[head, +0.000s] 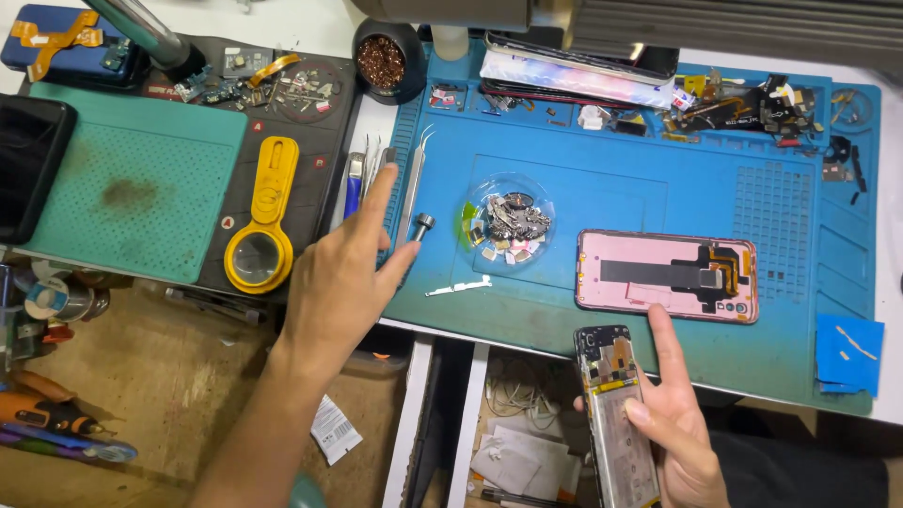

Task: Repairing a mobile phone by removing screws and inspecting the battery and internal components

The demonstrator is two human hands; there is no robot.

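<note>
While the right hand [673,428] holds its grip clamped on an opened phone [616,419] below the blue mat [564,292], the left hand [343,273] reaches with fingers spread apart, empty, fingertips just beside the tweezers [412,193].

Left hand [343,273] outstretched, fingers spread, right hand [673,423] gripping, forefinger extended
</note>
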